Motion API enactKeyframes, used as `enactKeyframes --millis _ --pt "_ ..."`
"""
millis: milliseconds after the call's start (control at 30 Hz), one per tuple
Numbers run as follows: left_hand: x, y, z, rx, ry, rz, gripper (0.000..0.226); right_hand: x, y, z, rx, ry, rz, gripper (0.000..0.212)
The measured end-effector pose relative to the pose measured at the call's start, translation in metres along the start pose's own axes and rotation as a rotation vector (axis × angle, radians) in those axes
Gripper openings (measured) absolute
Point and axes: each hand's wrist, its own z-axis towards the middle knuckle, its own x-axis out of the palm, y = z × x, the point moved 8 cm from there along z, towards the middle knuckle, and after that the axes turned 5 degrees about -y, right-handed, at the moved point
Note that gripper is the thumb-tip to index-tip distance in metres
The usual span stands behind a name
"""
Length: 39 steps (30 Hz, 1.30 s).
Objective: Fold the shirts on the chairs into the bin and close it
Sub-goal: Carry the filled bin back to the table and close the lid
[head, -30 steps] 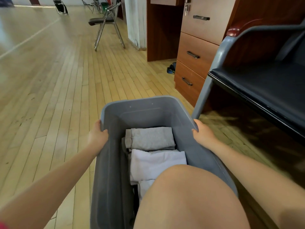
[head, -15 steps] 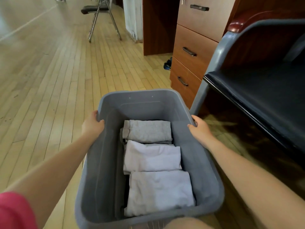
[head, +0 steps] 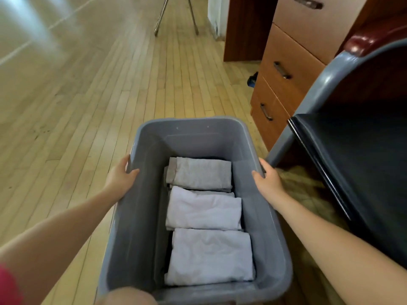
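A grey plastic bin (head: 189,126) stands open on the wooden floor in front of me, with no lid in view. Inside lie three folded shirts in a row: a grey shirt (head: 201,172) at the far end, a white shirt (head: 203,209) in the middle, and another white shirt (head: 210,257) nearest me. My left hand (head: 120,178) grips the bin's left rim, thumb inside. My right hand (head: 267,179) grips the right rim the same way. My knee (head: 126,297) shows at the bottom edge.
A dark-seated chair with a grey frame (head: 361,155) stands close on the right. Behind it is a wooden drawer unit (head: 284,84). The legs of a folding metal chair (head: 176,16) stand far ahead. Wooden floor stretches to the left.
The bin has slid away from me so all three shirts show, and my knee no longer covers the near end. Both hands have stayed on the rims.
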Motion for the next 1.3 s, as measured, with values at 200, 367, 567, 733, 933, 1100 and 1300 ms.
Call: enactKeyframes --millis 200,367,567,733,933,1100,1300 --pt "-0.061 -0.079 0.014 0.009 0.040 0.007 0.056 -0.040 0.091 0.008 -0.001 0.034 -0.057 0.053" --pt "-0.122 -0.184 0.041 0.044 0.047 -0.074 0.058 -0.095 0.191 0.024 -0.017 -0.008 -0.039 0.055" --pt "-0.235 -0.311 0.054 0.016 0.055 -0.153 0.058 -0.170 0.350 0.028 -0.034 -0.025 -0.044 0.054" --pt "-0.353 -0.454 0.067 0.072 0.086 -0.154 0.057 -0.248 0.517 0.035 -0.033 -0.001 -0.094 0.056" --pt "-0.417 -0.621 0.086 0.197 0.130 -0.088 0.054 -0.349 0.643 0.048 -0.021 -0.058 -0.129 0.054" --pt "-0.379 -0.728 0.106 0.284 0.173 -0.068 0.054 -0.428 0.662 0.091 -0.017 -0.114 -0.076 0.048" --pt "-0.295 -0.825 0.128 0.386 0.245 -0.094 0.059 -0.507 0.657 0.133 0.061 -0.289 -0.038 0.053"
